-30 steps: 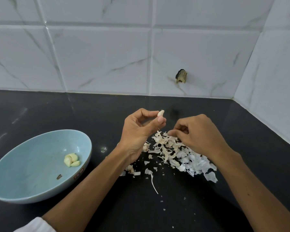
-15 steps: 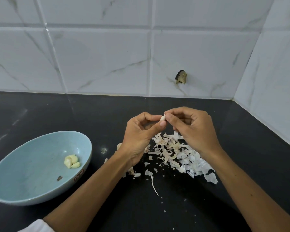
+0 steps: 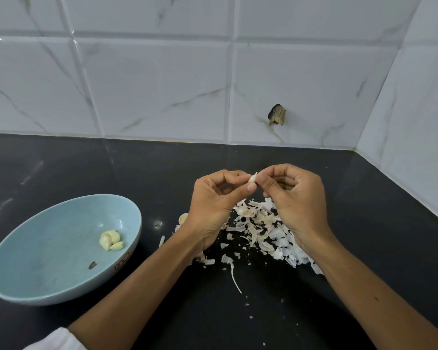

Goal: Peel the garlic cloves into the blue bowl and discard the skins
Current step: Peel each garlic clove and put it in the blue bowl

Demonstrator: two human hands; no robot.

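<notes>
While left hand [image 3: 213, 210] fingers [image 3: 248, 188] are pinching a garlic clove [image 3: 252, 178], right hand [image 3: 296, 198] pinching it too, skins [image 3: 261, 228] lying underneath, peeled cloves [image 3: 111, 239] sitting in blue bowl [image 3: 36, 261].

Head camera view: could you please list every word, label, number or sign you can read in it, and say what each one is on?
The sticker on the outer wall of the blue bowl, red-bordered with dark marks: too small and blurred to read.
No other writing shows on the tiled wall, the black counter or the garlic skins.
</notes>
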